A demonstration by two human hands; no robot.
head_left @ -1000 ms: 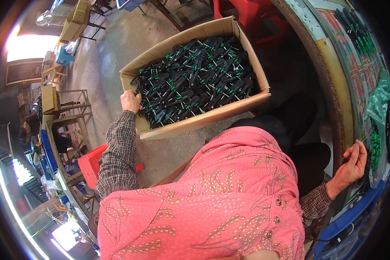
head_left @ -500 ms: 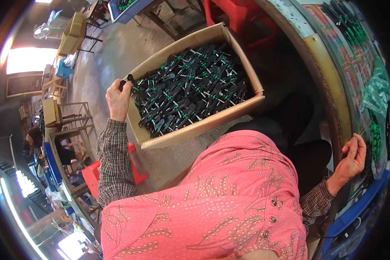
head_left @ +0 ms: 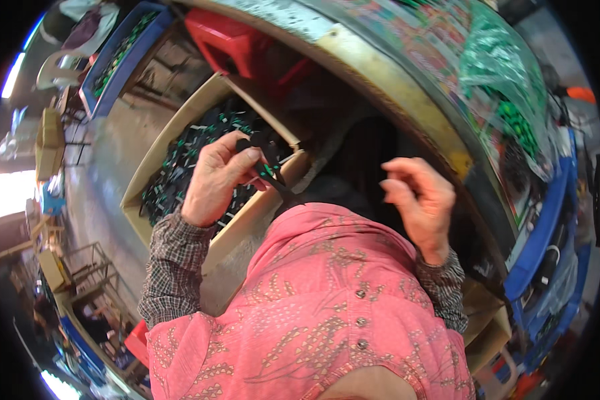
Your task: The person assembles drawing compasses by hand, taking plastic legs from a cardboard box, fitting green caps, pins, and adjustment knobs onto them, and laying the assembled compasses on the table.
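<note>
My left hand (head_left: pixel 217 177) pinches a black plastic clamp-like piece (head_left: pixel 273 177) with a green part on it, between thumb and fingers. The piece is held above the near right side of an open cardboard box (head_left: pixel 182 131). Many similar black-and-green pieces with short pale rods (head_left: pixel 180 163) fill that box, partly hidden by my left hand and wrist. My right hand (head_left: pixel 423 203) is raised right of the held piece, apart from it. Its fingers are bent and spread from the thumb, with nothing visible between them.
A worktable with a worn yellowish edge (head_left: pixel 373 63) curves along the right. On it lies a clear green plastic bag (head_left: pixel 497 63) with green parts. A red plastic stool (head_left: pixel 230 40) stands beyond the box. A blue tray (head_left: pixel 143 50) of parts sits far left, a blue bin (head_left: pixel 537 247) right.
My left hand has lifted the black-and-green piece from the box's left edge and brought it rightward. My right hand has left the table edge and come inward. The view has turned right.
</note>
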